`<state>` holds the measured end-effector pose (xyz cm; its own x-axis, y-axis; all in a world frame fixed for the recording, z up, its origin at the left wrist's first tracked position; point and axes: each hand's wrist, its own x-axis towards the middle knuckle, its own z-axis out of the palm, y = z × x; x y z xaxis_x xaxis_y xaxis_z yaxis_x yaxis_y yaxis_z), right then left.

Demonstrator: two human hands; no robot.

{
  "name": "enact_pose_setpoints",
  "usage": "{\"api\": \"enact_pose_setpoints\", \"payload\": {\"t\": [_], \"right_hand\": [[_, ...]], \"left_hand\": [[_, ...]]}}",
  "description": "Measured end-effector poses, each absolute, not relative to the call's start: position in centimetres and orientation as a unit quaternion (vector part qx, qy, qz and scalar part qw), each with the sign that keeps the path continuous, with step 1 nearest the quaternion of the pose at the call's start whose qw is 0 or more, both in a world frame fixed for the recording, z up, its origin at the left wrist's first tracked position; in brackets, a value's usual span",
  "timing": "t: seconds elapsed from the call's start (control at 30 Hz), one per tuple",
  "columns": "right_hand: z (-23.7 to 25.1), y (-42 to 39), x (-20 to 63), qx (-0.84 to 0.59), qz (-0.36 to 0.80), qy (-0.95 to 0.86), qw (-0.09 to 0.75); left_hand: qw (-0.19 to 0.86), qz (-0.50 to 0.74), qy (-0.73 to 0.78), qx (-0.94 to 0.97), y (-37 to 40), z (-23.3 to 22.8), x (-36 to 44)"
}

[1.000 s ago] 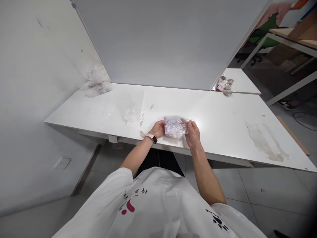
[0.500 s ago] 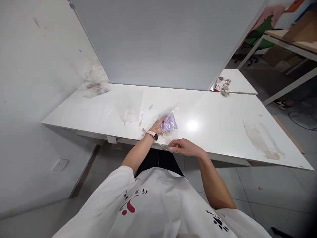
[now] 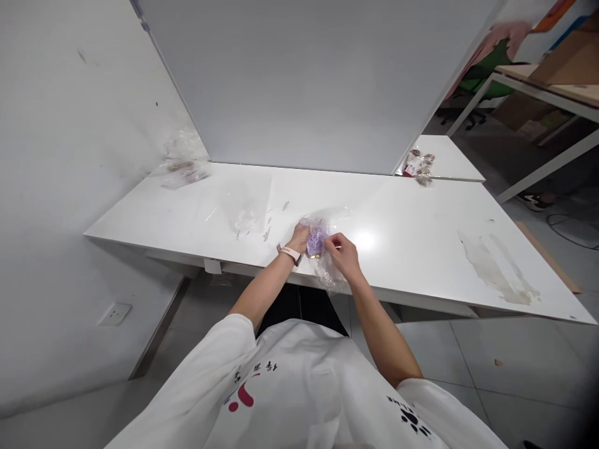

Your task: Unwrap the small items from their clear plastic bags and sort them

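A small purple packet (image 3: 317, 239) with a gold strip at its lower end lies wrapped in a clear plastic bag (image 3: 329, 272) above the front edge of the white table. My left hand (image 3: 300, 237), with a pink-banded watch on the wrist, grips the packet from its left side. At the packet's right side, my right hand (image 3: 342, 252) has its thumb and fingers pinched together against the plastic. What exactly sits between those fingertips is too small to make out.
A tall grey panel (image 3: 304, 87) stands along the back of the white table (image 3: 412, 231). Crumpled clear bags (image 3: 185, 171) lie at the back left against the wall. A bag of brown items (image 3: 421, 165) rests at the back right. Thin plastic film (image 3: 241, 206) lies left of my hands.
My right hand has moved up from the table's front edge to the packet and closed its fingers there. The purple packet has turned, and its gold strip now shows. My left hand keeps its hold.
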<state>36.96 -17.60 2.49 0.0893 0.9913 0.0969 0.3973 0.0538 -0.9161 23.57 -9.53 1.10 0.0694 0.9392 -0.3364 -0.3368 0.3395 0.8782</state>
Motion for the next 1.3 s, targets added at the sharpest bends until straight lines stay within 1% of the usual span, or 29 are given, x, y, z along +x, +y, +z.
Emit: {"api": "enact_pose_setpoints", "payload": {"t": [0.1, 0.17, 0.2, 0.27, 0.37, 0.43, 0.5, 0.57, 0.63, 0.67, 0.7, 0.73, 0.83, 0.9, 0.97, 1.03, 1.2, 1.23, 1.3], "right_hand": [[2.0, -17.9, 39.0, -0.567, 0.463, -0.475, 0.489], [1.6, -18.2, 40.6, -0.572, 0.493, -0.418, 0.505], [1.3, -18.4, 41.4, -0.580, 0.490, -0.404, 0.510], [0.5, -18.6, 43.0, -0.608, 0.459, -0.397, 0.512], [-0.7, -18.9, 45.5, -0.661, 0.383, -0.409, 0.499], [-1.0, -19.1, 47.1, -0.697, 0.332, -0.422, 0.476], [-0.8, -19.4, 48.3, -0.740, 0.284, -0.434, 0.429], [0.0, -19.8, 48.8, -0.779, 0.198, -0.448, 0.391], [1.0, -20.3, 48.4, -0.782, 0.074, -0.480, 0.389], [1.5, -20.4, 48.0, -0.763, 0.034, -0.507, 0.400], [1.9, -20.6, 47.5, -0.735, 0.022, -0.539, 0.411], [2.1, -20.6, 46.8, -0.704, 0.040, -0.575, 0.415], [1.3, -20.3, 45.1, -0.623, 0.165, -0.647, 0.407], [-0.2, -20.0, 44.4, -0.602, 0.195, -0.666, 0.395], [-1.9, -19.8, 44.0, -0.610, 0.177, -0.675, 0.375], [-3.1, -19.7, 43.9, -0.633, 0.135, -0.680, 0.344], [-3.8, -20.0, 43.9, -0.653, 0.094, -0.690, 0.297], [-3.7, -20.0, 43.8, -0.656, 0.088, -0.690, 0.292], [-3.7, -20.0, 43.8, -0.660, 0.075, -0.692, 0.285]], "left_hand": [[0.619, 0.476, 0.537, 0.320, -8.1, 1.6, 22.7], [0.595, 0.467, 0.570, 0.322, -6.9, 2.0, 22.1], [0.585, 0.465, 0.581, 0.322, -6.3, 2.2, 21.9], [0.566, 0.462, 0.599, 0.328, -5.2, 2.6, 21.5], [0.524, 0.468, 0.620, 0.350, -4.3, 3.7, 21.0], [0.479, 0.484, 0.627, 0.378, -4.8, 4.5, 20.8], [0.442, 0.496, 0.616, 0.424, -6.6, 5.0, 21.3], [0.434, 0.484, 0.585, 0.484, -9.5, 4.9, 22.6], [0.445, 0.448, 0.546, 0.551, -13.0, 4.1, 24.7], [0.440, 0.419, 0.525, 0.596, -14.6, 3.5, 25.9], [0.429, 0.400, 0.509, 0.631, -16.0, 3.0, 27.1], [0.415, 0.384, 0.498, 0.657, -17.0, 2.4, 28.1], [0.378, 0.359, 0.498, 0.693, -18.2, 1.4, 30.0], [0.367, 0.345, 0.508, 0.699, -17.7, 1.2, 29.9], [0.367, 0.346, 0.505, 0.700, -17.0, 1.4, 28.8], [0.377, 0.363, 0.499, 0.690, -16.5, 1.9, 27.1], [0.386, 0.389, 0.562, 0.620, -16.5, 2.7, 21.3], [0.378, 0.388, 0.585, 0.604, -16.5, 2.7, 20.0], [0.318, 0.379, 0.634, 0.594, -16.6, 2.6, 17.5]]}}
